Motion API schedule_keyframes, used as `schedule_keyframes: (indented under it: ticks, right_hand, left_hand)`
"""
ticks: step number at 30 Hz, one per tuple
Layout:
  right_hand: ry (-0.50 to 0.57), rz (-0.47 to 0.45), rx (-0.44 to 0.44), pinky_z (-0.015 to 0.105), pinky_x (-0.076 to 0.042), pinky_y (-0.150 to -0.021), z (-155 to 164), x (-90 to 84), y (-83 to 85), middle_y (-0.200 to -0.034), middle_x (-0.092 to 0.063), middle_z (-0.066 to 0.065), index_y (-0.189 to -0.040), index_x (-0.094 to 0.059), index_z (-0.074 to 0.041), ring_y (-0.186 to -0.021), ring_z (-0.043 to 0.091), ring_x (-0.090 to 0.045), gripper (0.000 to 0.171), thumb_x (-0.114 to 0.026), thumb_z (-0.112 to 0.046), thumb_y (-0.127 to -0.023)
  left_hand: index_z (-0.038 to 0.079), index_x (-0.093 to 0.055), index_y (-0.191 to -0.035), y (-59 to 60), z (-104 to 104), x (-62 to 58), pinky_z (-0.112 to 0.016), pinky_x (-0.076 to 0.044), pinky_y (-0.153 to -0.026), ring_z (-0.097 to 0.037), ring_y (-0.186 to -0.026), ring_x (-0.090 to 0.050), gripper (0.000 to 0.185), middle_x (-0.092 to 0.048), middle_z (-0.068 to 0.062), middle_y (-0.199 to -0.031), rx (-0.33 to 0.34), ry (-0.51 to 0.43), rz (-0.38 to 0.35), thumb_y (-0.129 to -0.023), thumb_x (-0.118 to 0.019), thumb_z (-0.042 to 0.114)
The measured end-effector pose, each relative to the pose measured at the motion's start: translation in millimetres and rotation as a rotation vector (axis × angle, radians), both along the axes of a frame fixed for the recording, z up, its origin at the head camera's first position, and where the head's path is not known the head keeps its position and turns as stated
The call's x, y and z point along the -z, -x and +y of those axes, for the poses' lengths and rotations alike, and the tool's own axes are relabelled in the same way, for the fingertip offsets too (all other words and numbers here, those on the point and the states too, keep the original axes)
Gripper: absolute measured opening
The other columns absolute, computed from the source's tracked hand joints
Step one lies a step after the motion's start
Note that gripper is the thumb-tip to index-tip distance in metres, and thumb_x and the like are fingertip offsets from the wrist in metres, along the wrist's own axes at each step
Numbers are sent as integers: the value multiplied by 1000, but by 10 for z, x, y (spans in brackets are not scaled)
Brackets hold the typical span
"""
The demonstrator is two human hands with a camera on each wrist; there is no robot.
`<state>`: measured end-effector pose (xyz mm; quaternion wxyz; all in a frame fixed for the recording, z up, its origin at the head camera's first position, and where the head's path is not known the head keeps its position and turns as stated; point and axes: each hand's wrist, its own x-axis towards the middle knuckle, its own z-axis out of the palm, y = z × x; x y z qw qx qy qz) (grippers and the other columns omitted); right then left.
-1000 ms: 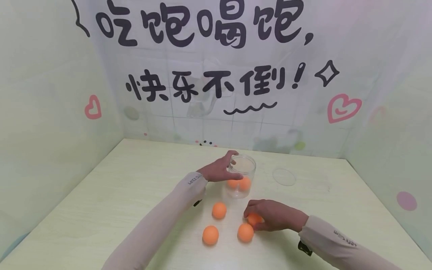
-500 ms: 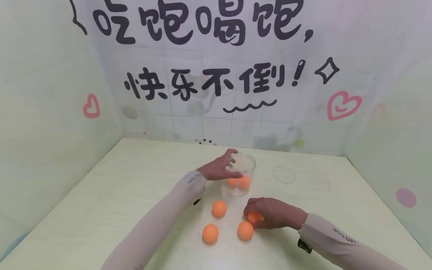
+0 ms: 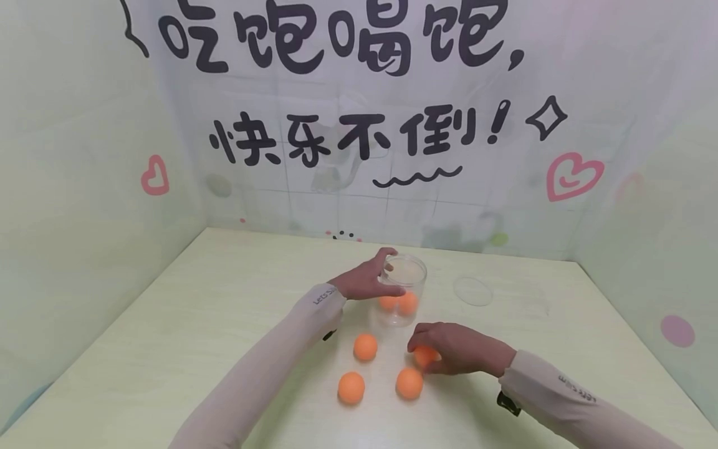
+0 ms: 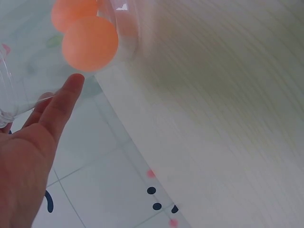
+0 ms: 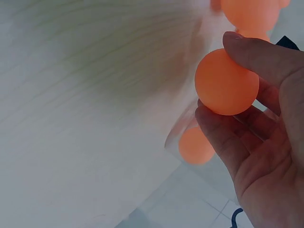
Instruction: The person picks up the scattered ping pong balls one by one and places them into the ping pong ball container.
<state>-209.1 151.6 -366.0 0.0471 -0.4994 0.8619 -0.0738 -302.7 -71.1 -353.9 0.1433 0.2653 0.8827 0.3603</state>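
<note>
My left hand (image 3: 370,279) grips the side of a clear jar (image 3: 399,318), thumb across its front. Two orange ping-pong balls lie low inside; in the left wrist view one ball (image 4: 90,43) shows through the wall by a fingertip. Nearer to me, my right hand (image 3: 460,347) pinches another orange ping-pong ball (image 5: 227,81) between thumb and fingers, close over the table. Three more balls rest on the table: one ball (image 3: 409,383) just in front of the held one, a second (image 3: 365,347) before the jar and a third (image 3: 351,388) nearer me on the left.
A thin clear disc (image 3: 473,291), like a lid, lies flat on the pale wooden table (image 3: 224,299) right of the jar. Fabric walls enclose the table at the back (image 3: 269,212) and both sides, the back one carrying large dark lettering.
The right hand has lifted slightly with its ball, and the gap to the ball in front of it has widened. The left hand keeps its hold on the jar.
</note>
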Motion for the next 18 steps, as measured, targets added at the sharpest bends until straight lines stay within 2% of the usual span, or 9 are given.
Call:
schedule_keyframes:
  ticks: [12, 18]
  right_hand:
    - [11, 6, 14, 24, -50, -75, 18, -80, 64, -95, -61, -4, -103, -67, -8, -79, 5, -55, 27, -75, -9, -77]
    - [0, -10, 52, 25, -50, -76, 95, -118, 140, -97, -61, -3, -105, -67, -8, -80, 5, -54, 29, -75, -8, -77]
  left_hand:
    - [19, -15, -148, -14, -17, -14, -45, -37, -105, -28, -130, -45, 86, -43, -15, -143, -10, 14, -10, -85, -66, 44]
    - [19, -14, -148, -14, 2, -12, -45, -38, -105, -27, -130, -45, 85, -43, -15, -143, -4, 8, -7, -85, -65, 44]
